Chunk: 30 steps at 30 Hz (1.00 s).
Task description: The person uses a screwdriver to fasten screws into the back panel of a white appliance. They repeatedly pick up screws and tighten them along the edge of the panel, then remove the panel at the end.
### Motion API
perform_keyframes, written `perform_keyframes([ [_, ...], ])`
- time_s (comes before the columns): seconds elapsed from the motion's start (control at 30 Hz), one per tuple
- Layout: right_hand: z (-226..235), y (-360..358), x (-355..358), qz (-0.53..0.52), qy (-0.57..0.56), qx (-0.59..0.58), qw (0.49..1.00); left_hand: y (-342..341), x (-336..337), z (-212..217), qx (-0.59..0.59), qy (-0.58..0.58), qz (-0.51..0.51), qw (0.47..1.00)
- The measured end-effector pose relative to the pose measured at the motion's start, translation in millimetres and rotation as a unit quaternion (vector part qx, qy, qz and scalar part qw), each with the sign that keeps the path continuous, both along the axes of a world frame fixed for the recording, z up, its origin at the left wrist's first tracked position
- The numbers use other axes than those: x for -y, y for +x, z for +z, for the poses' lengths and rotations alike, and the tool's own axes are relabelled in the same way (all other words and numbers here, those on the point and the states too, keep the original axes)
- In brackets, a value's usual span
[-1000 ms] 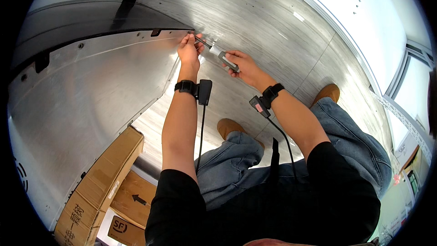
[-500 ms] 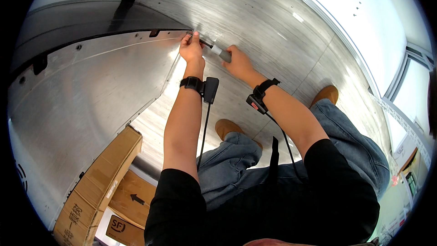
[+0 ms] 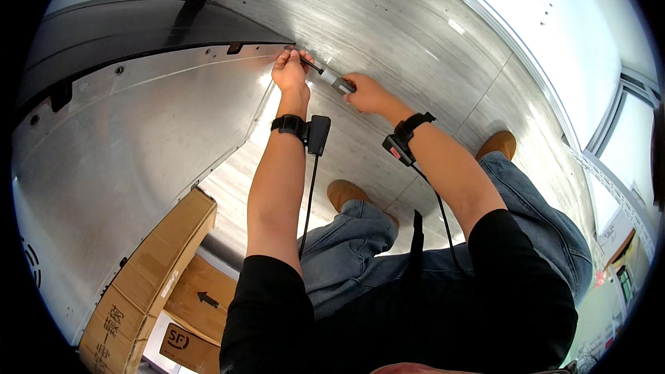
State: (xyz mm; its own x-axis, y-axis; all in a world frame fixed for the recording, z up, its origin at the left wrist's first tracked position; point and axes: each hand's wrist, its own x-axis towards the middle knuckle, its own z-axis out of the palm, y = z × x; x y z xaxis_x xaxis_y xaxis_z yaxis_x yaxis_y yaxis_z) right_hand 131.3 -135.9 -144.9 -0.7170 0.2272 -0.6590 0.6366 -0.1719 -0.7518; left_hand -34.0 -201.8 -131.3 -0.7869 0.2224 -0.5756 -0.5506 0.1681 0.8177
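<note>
One screwdriver (image 3: pixel 330 78), right hand (image 3: pixel 367 93) gripping, left hand (image 3: pixel 291 74) beside panel (image 3: pixel 145 125)

Dark characters (image 3: pixel 113 320) mark the long carton (image 3: pixel 156 253); neighbouring boxes (image 3: pixel 185 296) bear an arrow (image 3: pixel 207 299) and logo (image 3: pixel 178 339).

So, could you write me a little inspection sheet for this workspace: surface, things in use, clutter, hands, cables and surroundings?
Surface: wood-look floor, grey, shiny in patches.
Things in use: large metal panel with holes along its upper edge; screwdriver-like tool, grey handle, dark shaft pointing at the panel's far corner, tip hidden.
Clutter: cardboard boxes beside the panel, lower left.
Hands: right hand grips the tool's handle; left hand is at the shaft's far end, exact hold unclear.
Cables: two black cables, one from each wrist device.
Surroundings: white surface at upper right; brown shoes on the floor.
</note>
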Motion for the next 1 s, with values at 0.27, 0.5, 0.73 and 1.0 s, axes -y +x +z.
perform_keyframes([
  [0.27, 21, 2, 11, 0.041, 0.26, 0.009, 0.965, -1, 0, -9, -0.034, -0.077, 0.014, 0.996],
  [0.5, 9, 8, 10, -0.039, 0.075, -0.048, 0.995, -2, 1, -3, 0.012, -0.029, 0.001, 0.999],
  [0.73, 2, 11, -2, -0.082, -0.143, -0.018, 0.986, 3, -1, 5, 0.016, 0.014, 0.014, 1.0],
  [1.0, 1, 13, 14, -0.033, 0.197, -0.065, 0.978, 6, -1, 2, -0.03, -0.061, 0.002, 0.998],
])
